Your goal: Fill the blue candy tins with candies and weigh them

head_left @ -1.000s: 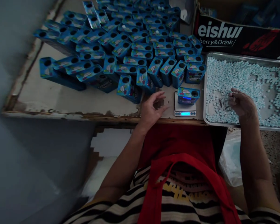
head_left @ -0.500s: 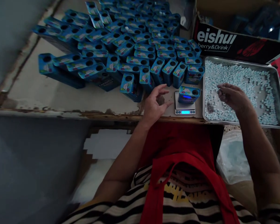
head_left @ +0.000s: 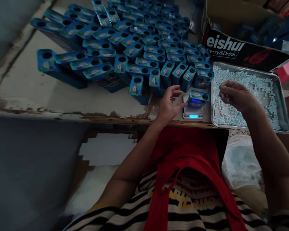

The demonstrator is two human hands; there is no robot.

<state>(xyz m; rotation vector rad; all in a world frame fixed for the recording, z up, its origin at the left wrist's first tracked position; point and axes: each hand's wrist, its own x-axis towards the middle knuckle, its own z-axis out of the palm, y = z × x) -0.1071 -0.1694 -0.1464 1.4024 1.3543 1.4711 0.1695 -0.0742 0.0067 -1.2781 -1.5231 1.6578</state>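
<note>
A blue candy tin [head_left: 199, 99] with a dark round hole in its top stands on a small digital scale [head_left: 193, 110] with a lit blue display. My left hand [head_left: 170, 104] is just left of the scale, fingers apart and holding nothing. Its thumb tip reaches the tin's side; I cannot tell if they touch. Over the left part of a metal tray [head_left: 286, 118] of pale blue candies [head_left: 245, 75], my right hand [head_left: 237, 97] is closed, fingertips pinched together. What lies inside those fingers is hidden.
Many similar blue tins [head_left: 137, 85] stand close together beyond the scale, a few with a white candy on top. Behind the tray is a black-printed cardboard box [head_left: 233, 48] with blue packs inside. The worn wooden table edge [head_left: 110, 117] runs in front of me.
My left hand has moved right, up to the tin on the scale. My right hand has risen and moved left over the tray, its fingers pinched. The head view has shifted slightly.
</note>
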